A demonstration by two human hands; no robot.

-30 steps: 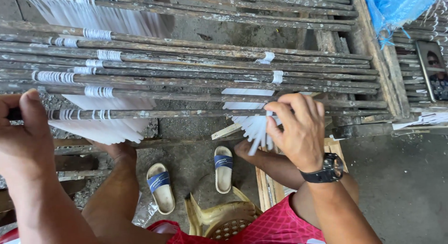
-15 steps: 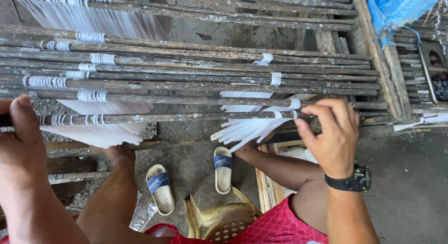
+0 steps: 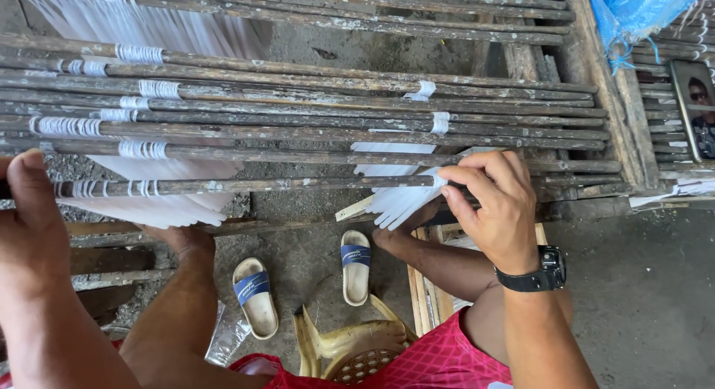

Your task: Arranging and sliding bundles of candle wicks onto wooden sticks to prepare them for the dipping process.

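My right hand point(image 3: 497, 207), with a black wristwatch, pinches the top of a bunch of thin white sticks point(image 3: 399, 203) against the nearest wooden rod point(image 3: 298, 184) of a rack of horizontal rods. The sticks hang down fanned out below that rod. My left hand point(image 3: 30, 214) grips the left end of the same rod. More white stick bunches point(image 3: 153, 203) hang from the rods on the left, tied on with white wrappings point(image 3: 138, 54).
The rack's wooden frame point(image 3: 599, 76) runs along the right side, with a blue tarp point(image 3: 633, 13) at the top right. Below are my bare legs, two sandals point(image 3: 253, 296), a yellow plastic stool point(image 3: 357, 344), a wooden crate point(image 3: 428, 296) and a concrete floor.
My right hand moved right along the near rod, then settled with the white sticks, which now hang straighter below the rod. My left hand kept hold of the rod's left end.
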